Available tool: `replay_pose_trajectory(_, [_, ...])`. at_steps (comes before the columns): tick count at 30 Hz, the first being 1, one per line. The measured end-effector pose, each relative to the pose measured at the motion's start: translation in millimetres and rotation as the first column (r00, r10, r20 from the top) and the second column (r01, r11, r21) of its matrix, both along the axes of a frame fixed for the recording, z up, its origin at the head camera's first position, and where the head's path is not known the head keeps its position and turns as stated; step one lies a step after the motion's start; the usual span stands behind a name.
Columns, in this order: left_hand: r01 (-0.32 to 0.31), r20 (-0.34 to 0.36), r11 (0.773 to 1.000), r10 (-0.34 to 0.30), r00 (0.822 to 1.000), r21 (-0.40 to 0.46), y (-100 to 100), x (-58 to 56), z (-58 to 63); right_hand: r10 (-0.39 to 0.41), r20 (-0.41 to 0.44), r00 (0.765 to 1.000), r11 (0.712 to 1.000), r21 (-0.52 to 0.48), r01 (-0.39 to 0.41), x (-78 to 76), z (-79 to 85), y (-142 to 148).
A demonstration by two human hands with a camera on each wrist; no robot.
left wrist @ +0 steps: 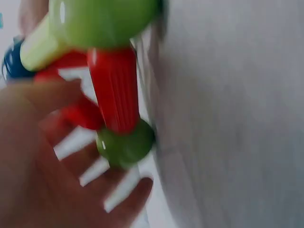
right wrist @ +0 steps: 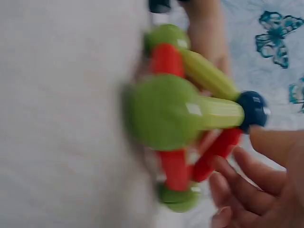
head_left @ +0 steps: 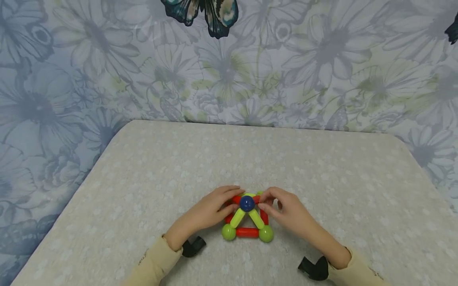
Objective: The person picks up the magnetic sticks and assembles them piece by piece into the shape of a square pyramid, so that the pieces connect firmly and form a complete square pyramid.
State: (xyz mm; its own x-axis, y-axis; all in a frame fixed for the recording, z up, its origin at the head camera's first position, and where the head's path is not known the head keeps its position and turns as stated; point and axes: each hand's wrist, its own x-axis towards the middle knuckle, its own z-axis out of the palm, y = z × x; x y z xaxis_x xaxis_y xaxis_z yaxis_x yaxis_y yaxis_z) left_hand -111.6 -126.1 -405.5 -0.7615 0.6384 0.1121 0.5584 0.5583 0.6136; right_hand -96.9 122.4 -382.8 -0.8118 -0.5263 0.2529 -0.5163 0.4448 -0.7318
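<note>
A small pyramid of toy rods and balls stands on the table, with a dark blue ball [head_left: 247, 203] at its top. Yellow-green rods [head_left: 237, 218] slope from that ball to green balls [head_left: 266, 233], and a red rod [head_left: 247, 232] joins the front two. My left hand [head_left: 214, 204] holds the upper left red rod [head_left: 236, 200] between thumb and fingers. From the other side, my right hand [head_left: 288, 206] pinches the upper right red rod [right wrist: 218, 154] close to the blue ball. Both wrist views are blurred, and the hands partly hide the back.
A pale patterned cloth covers the table [head_left: 143, 167]. Behind it hangs a flowered backdrop [head_left: 229, 79] with a dark butterfly [head_left: 204, 14]. Black wrist mounts [head_left: 315, 268] jut inward from the beige sleeves [head_left: 154, 260].
</note>
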Motion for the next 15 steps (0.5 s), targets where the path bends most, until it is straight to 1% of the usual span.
replay_pose_trajectory(1, [0.017,0.053,0.999,-0.019,0.998,0.041,-2.7,-0.5,0.6,0.005,0.027,1.0,1.0,0.006,-0.006,2.6,-4.7,0.6])
replay_pose_trajectory(3, [0.033,0.15,0.992,-0.052,0.987,0.124,-7.6,-1.4,3.3,0.033,0.075,0.997,0.999,0.033,-0.036,6.9,-13.2,-0.7])
replay_pose_trajectory(5, [0.039,0.202,0.983,-0.077,0.976,0.182,-11.0,-2.0,5.3,0.062,0.085,0.994,0.997,0.05,-0.066,9.5,-19.3,-4.1])
replay_pose_trajectory(6, [0.04,0.212,0.981,-0.081,0.974,0.191,-11.7,-2.0,6.2,0.065,0.088,0.994,0.996,0.057,-0.07,10.3,-21.2,-5.6])
replay_pose_trajectory(8, [0.056,0.203,0.981,-0.095,0.975,0.187,-11.1,-2.1,6.3,0.07,0.091,0.993,0.996,0.056,-0.075,11.1,-23.8,-7.6])
replay_pose_trajectory(11, [0.089,0.148,0.985,-0.111,0.983,0.149,-7.4,-2.3,4.3,0.07,0.113,0.991,0.997,0.032,-0.074,11.5,-25.3,-6.7])
replay_pose_trajectory(15, [0.096,0.111,0.987,-0.111,0.988,0.13,-3.0,-1.1,2.2,0.075,0.143,0.987,0.997,-0.001,-0.075,12.3,-25.8,-3.8])
